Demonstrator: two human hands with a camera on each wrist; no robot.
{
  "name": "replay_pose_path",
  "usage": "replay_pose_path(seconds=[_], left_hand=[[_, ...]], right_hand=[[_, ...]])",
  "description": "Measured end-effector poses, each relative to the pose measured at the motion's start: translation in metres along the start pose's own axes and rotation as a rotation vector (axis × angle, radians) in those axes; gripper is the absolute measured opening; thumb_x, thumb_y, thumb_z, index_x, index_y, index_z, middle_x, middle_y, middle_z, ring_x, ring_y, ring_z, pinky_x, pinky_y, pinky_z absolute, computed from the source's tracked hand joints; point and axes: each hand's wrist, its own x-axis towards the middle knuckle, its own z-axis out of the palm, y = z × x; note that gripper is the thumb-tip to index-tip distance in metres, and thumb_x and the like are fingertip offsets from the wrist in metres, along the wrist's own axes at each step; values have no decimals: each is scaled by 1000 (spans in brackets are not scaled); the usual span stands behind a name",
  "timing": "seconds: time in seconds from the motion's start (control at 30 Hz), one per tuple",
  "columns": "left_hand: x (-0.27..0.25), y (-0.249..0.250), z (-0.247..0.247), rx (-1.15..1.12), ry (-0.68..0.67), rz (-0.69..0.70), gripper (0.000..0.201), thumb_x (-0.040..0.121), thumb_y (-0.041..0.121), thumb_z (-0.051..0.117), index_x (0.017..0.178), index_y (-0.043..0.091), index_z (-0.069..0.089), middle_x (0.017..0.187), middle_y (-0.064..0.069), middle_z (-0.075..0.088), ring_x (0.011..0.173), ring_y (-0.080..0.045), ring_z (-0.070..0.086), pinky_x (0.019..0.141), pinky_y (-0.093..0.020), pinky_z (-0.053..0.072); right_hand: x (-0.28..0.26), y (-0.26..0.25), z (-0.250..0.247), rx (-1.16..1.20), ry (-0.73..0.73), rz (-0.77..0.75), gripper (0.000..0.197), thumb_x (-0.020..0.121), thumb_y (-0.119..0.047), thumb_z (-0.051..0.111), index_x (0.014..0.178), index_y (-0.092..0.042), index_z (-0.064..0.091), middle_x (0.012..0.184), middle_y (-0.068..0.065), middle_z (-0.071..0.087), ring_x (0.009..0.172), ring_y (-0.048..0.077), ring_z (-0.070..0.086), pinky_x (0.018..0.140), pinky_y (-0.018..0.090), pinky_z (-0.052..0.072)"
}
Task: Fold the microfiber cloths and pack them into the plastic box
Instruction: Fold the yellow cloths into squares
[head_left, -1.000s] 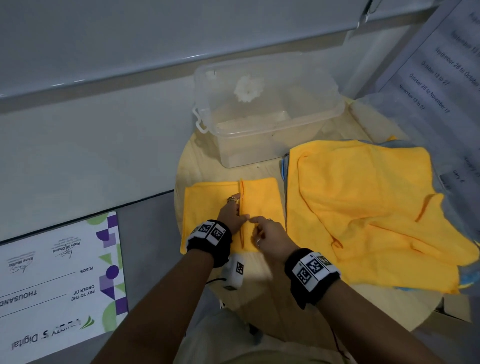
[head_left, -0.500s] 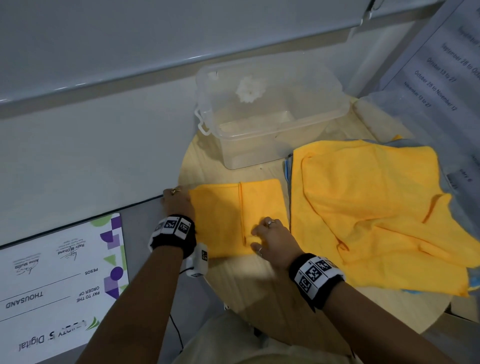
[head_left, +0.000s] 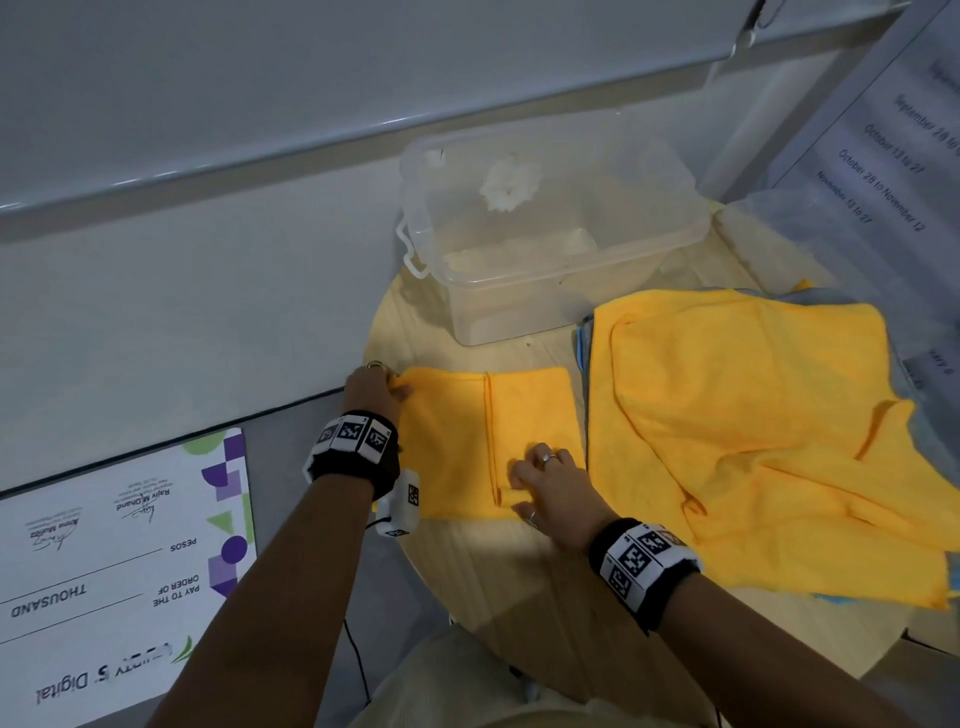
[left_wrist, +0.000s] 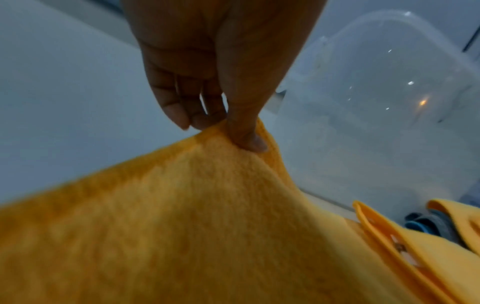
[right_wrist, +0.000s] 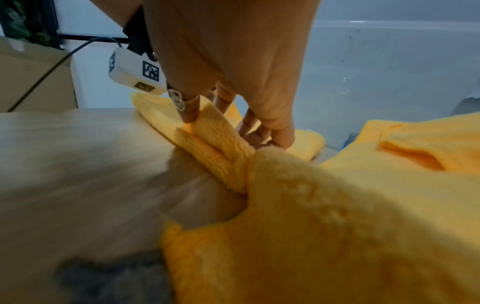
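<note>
Round light-wood table (head_left: 519, 587) carries everything. Biggest thing on it: loose pile of large yellow microfiber cloths (head_left: 753, 441), spread unfolded and rumpled over the right half, with blue and grey cloth edges (head_left: 581, 343) poking out underneath at its left side; those layers also show in the left wrist view (left_wrist: 426, 224). Behind, at the table's far edge, clear rectangular plastic box (head_left: 550, 223) with white handle clip, lid off; no cloth inside it, only a whitish blotch seen through the plastic, cannot tell what. Box just beside the pile's far-left corner.

Front-left of table: small partly folded yellow microfiber cloth (head_left: 467, 441), lying flat, right flap already turned over so a vertical edge runs down its middle. Near side of box, just left of the pile, a narrow gap between them.

White printed cheque-style board (head_left: 119, 561) lies lower left, off the table, purple and green shapes on it.

Left hand (head_left: 375, 387) at the small cloth's far-left corner; thumb and fingertips (left_wrist: 249, 135) pinch that corner, lifted slightly off the table. Right hand (head_left: 553, 486) at the cloth's near edge by the middle fold; fingers (right_wrist: 192, 111) curled down, gripping a bunched fold of it against the table, thumb (right_wrist: 283, 133) on the other side. Rings on both hands. Black wristbands with white marker tags (head_left: 641, 564) on both wrists.
</note>
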Motion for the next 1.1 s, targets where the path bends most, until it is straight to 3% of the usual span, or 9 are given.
replay_pose_path(seconds=[0.23, 0.33, 0.43, 0.57, 0.67, 0.8, 0.9, 1.0, 1.1], left_hand=[[-1, 13, -20, 176, 60, -37, 39, 90, 36, 58, 110, 3, 64, 114, -18, 64, 106, -35, 59, 84, -39, 48], [0, 14, -19, 227, 83, 22, 43, 89, 42, 56, 107, 4, 64, 108, -15, 65, 102, -34, 60, 81, -39, 48], [4, 11, -11, 31, 20, 12, 39, 92, 36, 54, 111, 2, 60, 108, -20, 64, 101, -38, 59, 83, -42, 49], [4, 5, 2, 14, -3, 17, 46, 91, 13, 56, 134, 8, 41, 137, -19, 44, 124, -36, 43, 98, -43, 42], [-25, 10, 16, 236, 77, 298, 51, 93, 21, 52, 141, 15, 35, 149, -11, 24, 134, -32, 26, 106, -42, 34], [-80, 17, 55, 151, -270, 422, 45, 97, 39, 39, 132, 13, 49, 136, -11, 34, 121, -30, 38, 106, -37, 32], [-89, 19, 69, -2, -280, 347, 51, 97, 46, 33, 134, 14, 48, 132, -11, 38, 119, -30, 40, 106, -36, 30], [-89, 30, 63, -148, -166, 373, 69, 90, 59, 19, 129, 14, 54, 127, -11, 44, 116, -27, 43, 103, -36, 33], [-88, 41, 50, -599, -312, 220, 65, 97, 52, 17, 123, 10, 58, 112, -11, 57, 100, -26, 57, 87, -35, 47]], right_hand=[[-6, 5, 9, 122, 99, -22, 32, 93, -29, 45, 123, -19, 48, 127, 6, 41, 109, 27, 42, 86, 41, 43], [-10, 6, 6, 47, 38, -39, 43, 88, -51, 43, 120, -24, 48, 131, 2, 39, 117, 24, 39, 92, 41, 40], [-16, 4, 1, 82, 26, -47, 68, 76, -72, 24, 116, -28, 55, 135, -1, 41, 122, 20, 38, 96, 39, 36], [-13, 14, 2, 391, 391, 317, 48, 88, -46, 45, 123, -13, 53, 131, 13, 46, 119, 30, 41, 95, 37, 36], [-6, 24, -2, 326, 196, 531, 64, 85, -31, 63, 136, -6, 32, 133, 18, 41, 122, 34, 36, 98, 37, 32], [5, 26, -16, 416, 76, 636, 50, 82, -35, 66, 119, -10, 44, 114, 15, 55, 108, 33, 52, 87, 39, 44], [7, 24, -24, 524, 1, 543, 17, 88, -33, 60, 89, -17, 55, 101, 8, 56, 95, 24, 53, 78, 30, 41], [7, 7, -33, 720, 173, 344, 37, 82, -35, 63, 108, -9, 62, 103, 4, 56, 103, 25, 53, 86, 32, 43], [9, -18, -36, 720, 197, 131, 40, 74, -35, 66, 97, -4, 57, 111, 8, 48, 109, 25, 48, 93, 33, 42]])
